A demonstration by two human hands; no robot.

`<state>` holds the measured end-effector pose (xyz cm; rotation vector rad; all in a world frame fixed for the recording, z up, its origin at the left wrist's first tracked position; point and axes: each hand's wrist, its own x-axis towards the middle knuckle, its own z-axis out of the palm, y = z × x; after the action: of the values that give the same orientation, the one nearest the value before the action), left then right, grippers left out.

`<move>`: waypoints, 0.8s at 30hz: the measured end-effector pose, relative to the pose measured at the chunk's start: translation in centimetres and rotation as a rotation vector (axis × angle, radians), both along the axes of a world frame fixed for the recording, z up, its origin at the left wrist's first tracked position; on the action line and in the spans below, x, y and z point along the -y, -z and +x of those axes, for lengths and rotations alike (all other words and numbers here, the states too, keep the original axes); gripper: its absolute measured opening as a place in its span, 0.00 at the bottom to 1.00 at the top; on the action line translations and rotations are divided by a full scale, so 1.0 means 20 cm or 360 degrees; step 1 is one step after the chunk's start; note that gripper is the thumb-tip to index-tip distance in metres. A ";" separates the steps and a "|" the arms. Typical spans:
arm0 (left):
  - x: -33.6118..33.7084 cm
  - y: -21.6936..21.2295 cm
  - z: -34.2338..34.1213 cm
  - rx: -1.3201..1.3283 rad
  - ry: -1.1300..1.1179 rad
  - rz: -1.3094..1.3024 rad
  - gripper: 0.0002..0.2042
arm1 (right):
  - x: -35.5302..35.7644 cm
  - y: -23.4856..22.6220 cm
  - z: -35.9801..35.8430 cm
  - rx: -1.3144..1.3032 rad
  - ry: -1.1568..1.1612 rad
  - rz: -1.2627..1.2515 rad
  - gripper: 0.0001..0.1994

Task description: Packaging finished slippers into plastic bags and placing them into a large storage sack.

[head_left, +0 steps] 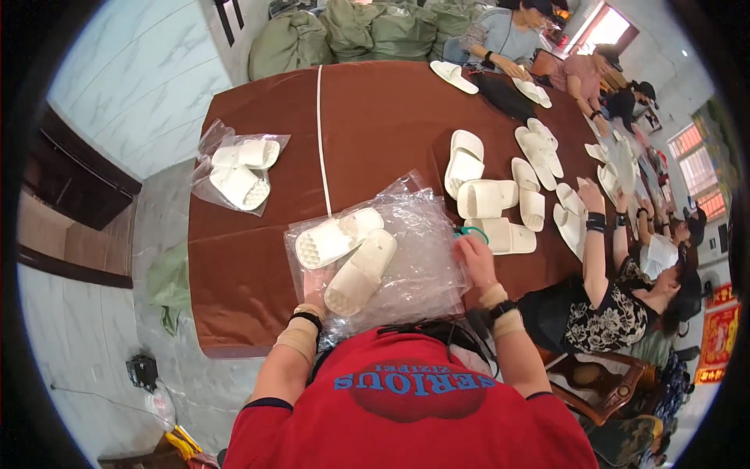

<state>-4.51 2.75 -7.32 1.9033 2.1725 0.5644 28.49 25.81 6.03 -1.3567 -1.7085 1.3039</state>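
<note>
Count two white open-toed slippers (363, 270) at left hand (314, 288); beyond, one clear plastic bag (205, 178) containing two more slippers (239, 187). Cannot tell left grip; note half-curled right hand (475, 261).

A brown cloth covers the table (258, 273), with a thin white line (321, 133) running across it. At the near edge, a pair of white slippers (363, 270) lies over clear plastic bags (430, 270); whether either slipper is inside one is unclear. The left hand (315, 288) is at the pair's near left side, partly hidden by it. The right hand (475, 262) is at the bags' right edge, just beside a green loop (473, 232). Farther left sits another pair in clear plastic (240, 187). Loose white slippers (486, 199) spread to the right, where co-workers (609, 316) sit. Green sacks (375, 33) stand behind the table.
</note>
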 end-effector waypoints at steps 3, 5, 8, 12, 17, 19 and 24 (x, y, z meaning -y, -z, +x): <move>-0.04 -0.04 0.02 -0.0038 -0.0024 -0.0004 0.24 | -0.13 0.16 -0.20 0.0299 -0.0148 0.0533 0.11; -0.11 -0.06 0.05 -0.0068 -0.0038 0.0006 0.24 | -0.21 0.28 -0.28 0.0337 -0.0178 0.0841 0.13; -0.13 -0.07 0.08 -0.0113 -0.0072 0.0010 0.24 | -0.27 0.25 -0.36 0.0929 -0.0308 0.0652 0.10; -0.07 -0.08 0.05 -0.0144 -0.0103 -0.0018 0.24 | -0.21 0.05 -0.37 0.0748 -0.0495 0.1368 0.04; -0.31 -0.18 0.02 -0.0164 -0.0115 -0.0131 0.24 | -0.13 -0.12 -0.31 0.0473 -0.0573 0.1142 0.02; -0.21 -0.16 0.05 -0.0183 -0.0132 -0.0193 0.24 | -0.14 -0.23 -0.28 -0.0930 -0.0386 -0.1314 0.04; -0.27 -0.20 0.05 -0.0239 -0.0129 -0.0279 0.24 | -0.21 0.09 -0.28 -0.0143 -0.0923 -0.1200 0.18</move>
<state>-3.55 8.16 -3.40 1.8260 2.3142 0.2407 22.94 30.07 4.20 -1.1530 -1.6741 2.4776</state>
